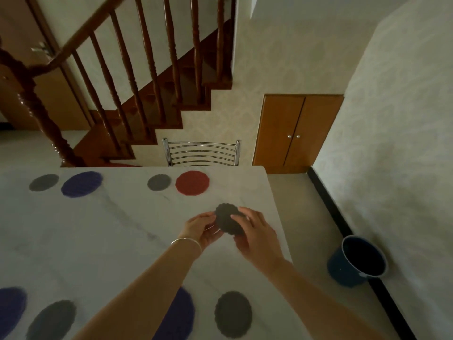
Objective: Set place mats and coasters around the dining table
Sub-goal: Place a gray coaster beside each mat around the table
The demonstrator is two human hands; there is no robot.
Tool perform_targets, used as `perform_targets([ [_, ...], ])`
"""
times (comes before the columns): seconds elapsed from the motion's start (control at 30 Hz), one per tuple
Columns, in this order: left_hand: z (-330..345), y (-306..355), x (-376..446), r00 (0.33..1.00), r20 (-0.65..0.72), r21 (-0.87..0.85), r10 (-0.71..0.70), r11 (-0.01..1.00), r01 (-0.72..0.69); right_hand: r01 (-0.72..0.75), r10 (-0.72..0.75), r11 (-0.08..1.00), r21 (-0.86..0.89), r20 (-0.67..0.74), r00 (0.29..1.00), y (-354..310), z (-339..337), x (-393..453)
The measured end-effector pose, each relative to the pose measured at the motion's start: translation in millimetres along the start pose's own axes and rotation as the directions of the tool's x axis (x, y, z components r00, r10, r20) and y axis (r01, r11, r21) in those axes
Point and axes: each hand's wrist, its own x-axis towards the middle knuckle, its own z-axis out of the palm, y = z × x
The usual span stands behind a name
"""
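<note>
We held the dark coaster [226, 220] in both hands' closed grip, left hand [202, 228] and right hand [257, 233], above the bench [98, 229] near its right edge.

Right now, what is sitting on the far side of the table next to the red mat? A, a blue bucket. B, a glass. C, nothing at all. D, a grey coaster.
D: a small grey coaster lies flat on the table just left of the red mat, close beside it but not overlapping.
</note>
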Motion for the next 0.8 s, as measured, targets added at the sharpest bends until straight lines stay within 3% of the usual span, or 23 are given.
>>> perform_targets([
  [0.13,50.4,-6.8,38.3,0.999,-0.029,0.025,0.038,0.999,-0.037,0.134,-0.134,0.991,0.012,-0.037,0.990,61.1,-12.6,35.3],
  [0.23,82.4,-20.2,74.2,0.983,-0.096,0.314,0.155,0.942,-0.117,0.180,-0.180,0.983,0.036,-0.006,0.984,111.7,-12.6,64.0],
  [0.27,90.2,-25.9,88.3,0.961,-0.104,0.471,0.255,0.864,-0.179,0.179,-0.179,0.983,0.038,0.001,0.984,127.6,-10.6,75.4],
  [0.33,103.9,-35.4,111.9,0.880,-0.028,0.768,0.475,0.574,-0.285,0.178,-0.179,0.983,0.049,0.010,0.984,160.6,-4.1,97.0],
  [0.4,115.1,-50.3,125.7,0.783,0.171,0.895,0.598,0.238,-0.378,0.193,-0.197,0.977,0.092,0.040,0.980,186.5,5.6,104.4],
  [0.47,115.0,-57.1,134.1,0.743,0.311,0.911,0.593,0.038,-0.411,0.192,-0.196,0.977,0.099,0.032,0.980,191.5,13.6,105.9],
  [0.5,118.5,-62.4,133.3,0.738,0.357,0.907,0.573,-0.024,-0.421,0.194,-0.197,0.977,0.089,0.017,0.980,195.4,15.2,102.0],
  [0.57,132.9,-51.5,196.4,0.735,0.299,0.945,0.608,-0.083,-0.316,0.290,-0.290,0.944,0.158,-0.026,0.957,234.7,58.0,156.3],
  [0.6,133.3,-47.0,202.7,0.727,0.305,0.945,0.615,-0.104,-0.309,0.271,-0.280,0.947,0.171,0.034,0.959,235.0,60.1,157.3],
  [0.73,126.0,-49.7,221.3,0.795,0.310,0.946,0.521,-0.249,-0.205,0.241,-0.255,0.962,0.130,0.100,0.962,232.6,83.2,153.4],
  [0.8,122.4,-51.9,233.4,0.812,0.300,0.946,0.500,-0.269,-0.183,0.206,-0.222,0.970,0.133,0.125,0.967,237.8,94.9,156.8],
])
